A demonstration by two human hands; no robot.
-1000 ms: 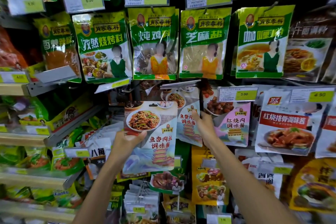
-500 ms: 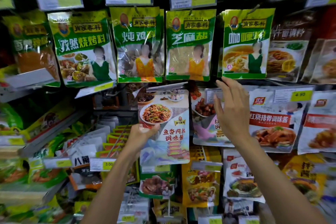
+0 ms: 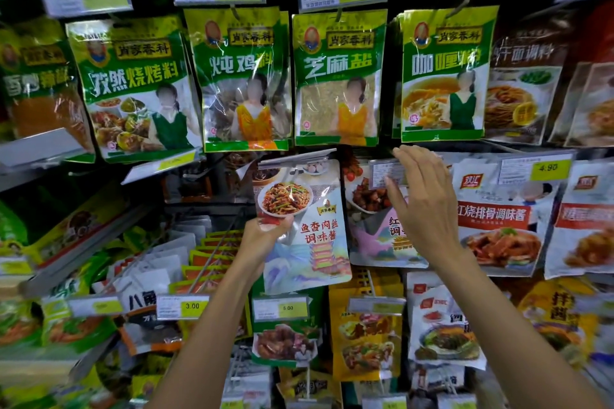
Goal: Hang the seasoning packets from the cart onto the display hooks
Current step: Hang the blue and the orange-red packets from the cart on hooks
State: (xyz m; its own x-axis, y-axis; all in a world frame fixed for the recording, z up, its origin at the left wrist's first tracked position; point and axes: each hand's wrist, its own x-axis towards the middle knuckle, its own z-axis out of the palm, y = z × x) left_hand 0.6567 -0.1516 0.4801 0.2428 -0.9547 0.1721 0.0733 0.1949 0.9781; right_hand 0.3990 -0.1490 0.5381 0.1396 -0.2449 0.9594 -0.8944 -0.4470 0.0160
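A seasoning packet (image 3: 310, 242) showing a plate of shredded pork and red lettering is gripped at its left edge by my left hand (image 3: 262, 237). Its top sits just under a tilted clear tag strip (image 3: 295, 160) at a hook end in the middle row. To the right, my right hand (image 3: 428, 206) is raised at the neighbouring hook, with forefinger above and thumb below its price tag (image 3: 382, 173), pinching it. A pink packet (image 3: 375, 239) hangs below that tag, partly hidden by my hand.
Green packets (image 3: 339, 76) hang in a tight row just above. White rib-sauce packets (image 3: 498, 222) hang at the right. Lower hooks hold yellow and white packets (image 3: 365, 339) with price tags. Shelves of bags (image 3: 83, 242) jut out at the left.
My right hand left the hanging packets and rose to the price tag on the right-hand hook. My left hand lifted the packet up and rightward, close under the tilted tag strip.
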